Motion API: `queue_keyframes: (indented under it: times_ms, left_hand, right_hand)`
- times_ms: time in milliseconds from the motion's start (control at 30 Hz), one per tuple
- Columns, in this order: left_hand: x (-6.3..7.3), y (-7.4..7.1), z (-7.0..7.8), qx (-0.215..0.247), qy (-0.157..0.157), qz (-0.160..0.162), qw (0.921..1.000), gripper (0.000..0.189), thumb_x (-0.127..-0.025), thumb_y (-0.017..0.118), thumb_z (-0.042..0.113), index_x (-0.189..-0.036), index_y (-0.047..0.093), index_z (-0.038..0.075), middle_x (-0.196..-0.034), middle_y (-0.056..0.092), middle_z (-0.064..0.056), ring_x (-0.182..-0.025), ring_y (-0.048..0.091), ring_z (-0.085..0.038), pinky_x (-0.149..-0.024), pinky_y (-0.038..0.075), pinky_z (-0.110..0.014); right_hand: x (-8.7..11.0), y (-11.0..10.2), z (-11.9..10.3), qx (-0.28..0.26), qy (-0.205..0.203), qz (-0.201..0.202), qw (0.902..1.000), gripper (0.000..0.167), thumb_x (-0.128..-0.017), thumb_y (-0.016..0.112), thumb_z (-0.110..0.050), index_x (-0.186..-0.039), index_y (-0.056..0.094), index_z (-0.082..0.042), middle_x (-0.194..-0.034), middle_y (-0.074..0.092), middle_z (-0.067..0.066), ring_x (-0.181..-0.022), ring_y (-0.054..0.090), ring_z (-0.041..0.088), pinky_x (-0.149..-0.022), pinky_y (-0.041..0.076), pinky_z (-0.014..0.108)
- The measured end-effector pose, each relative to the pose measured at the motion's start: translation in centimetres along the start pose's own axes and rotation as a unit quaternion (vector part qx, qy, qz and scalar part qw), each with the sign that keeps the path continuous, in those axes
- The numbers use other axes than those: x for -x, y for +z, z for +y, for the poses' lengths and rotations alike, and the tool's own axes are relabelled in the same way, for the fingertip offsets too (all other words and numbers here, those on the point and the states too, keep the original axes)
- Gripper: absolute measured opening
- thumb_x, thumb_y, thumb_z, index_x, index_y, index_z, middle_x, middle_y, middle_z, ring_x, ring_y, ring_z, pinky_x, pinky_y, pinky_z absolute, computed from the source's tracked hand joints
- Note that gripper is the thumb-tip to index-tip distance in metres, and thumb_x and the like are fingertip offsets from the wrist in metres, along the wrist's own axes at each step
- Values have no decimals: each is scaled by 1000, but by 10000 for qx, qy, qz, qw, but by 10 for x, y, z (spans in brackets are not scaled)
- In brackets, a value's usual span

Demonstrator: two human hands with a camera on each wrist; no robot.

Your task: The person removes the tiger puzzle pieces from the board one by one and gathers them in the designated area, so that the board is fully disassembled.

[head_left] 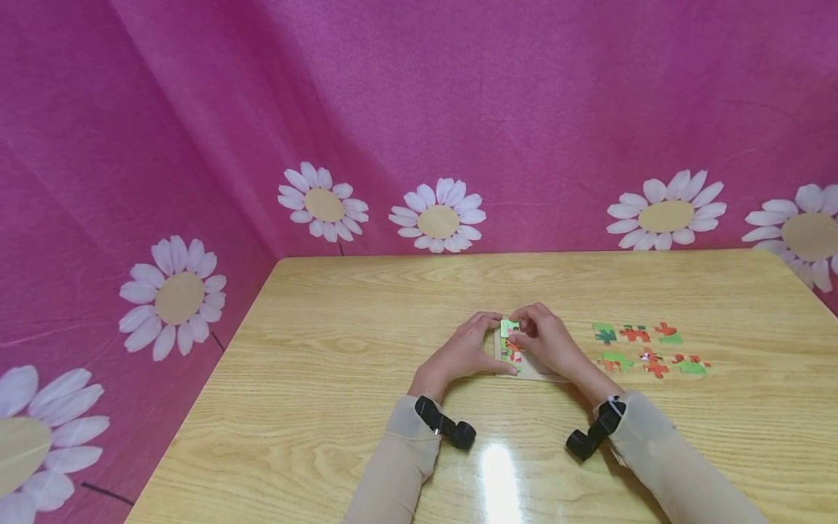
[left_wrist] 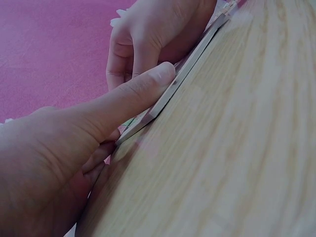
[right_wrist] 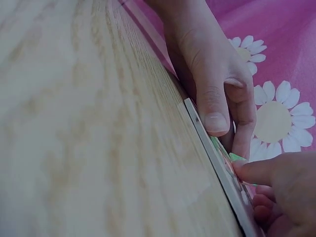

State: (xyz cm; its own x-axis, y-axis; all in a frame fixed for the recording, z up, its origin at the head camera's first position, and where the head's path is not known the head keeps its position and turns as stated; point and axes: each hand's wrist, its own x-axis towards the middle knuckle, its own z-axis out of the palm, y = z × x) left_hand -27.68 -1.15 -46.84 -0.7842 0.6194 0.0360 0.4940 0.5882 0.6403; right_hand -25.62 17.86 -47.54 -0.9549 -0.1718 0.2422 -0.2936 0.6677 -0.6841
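Note:
A shallow puzzle board (head_left: 546, 375) lies on the wooden table, with some red and green pieces fitted along its left side. My left hand (head_left: 458, 352) holds the board's left end, thumb on the near rim and fingers by the far left corner. Between its thumb and fingers, my right hand (head_left: 551, 342) pinches a light green puzzle piece (head_left: 507, 329) over the far left part of the board. In the right wrist view that piece (right_wrist: 237, 157) looks tilted, raised at one edge. My right hand hides much of the board's middle and right.
To the right of the board, several loose red and green puzzle pieces (head_left: 635, 334) lie in two rows on the table (head_left: 314, 407). A pink curtain (head_left: 524, 109) with daisies stands behind the table and on its left. Both wrists wear black cameras.

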Motion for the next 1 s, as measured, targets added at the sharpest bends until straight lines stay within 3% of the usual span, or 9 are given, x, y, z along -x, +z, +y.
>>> queue_keyframes:
  times_ms: [467,1000]
  left_hand:
    - [0,0,1,-79,-40,-32,10000,83,-73,85,43,-138,49,5,-151,44,-1,-140,43,-19,-118,37,-30]
    - [0,1,2,-29,-75,-10,10000,84,-73,85,43,-139,48,6,-152,43,-1,-140,42,-19,-119,37,-31]
  right_hand:
    - [5,4,1,-241,-142,463,9985,27,-86,73,-5,-111,66,0,-91,60,14,-77,58,15,-65,47,15]
    - [7,0,4,-786,-9,380,9962,28,-89,66,2,-116,66,-1,-98,69,18,-88,69,25,-75,54,15]
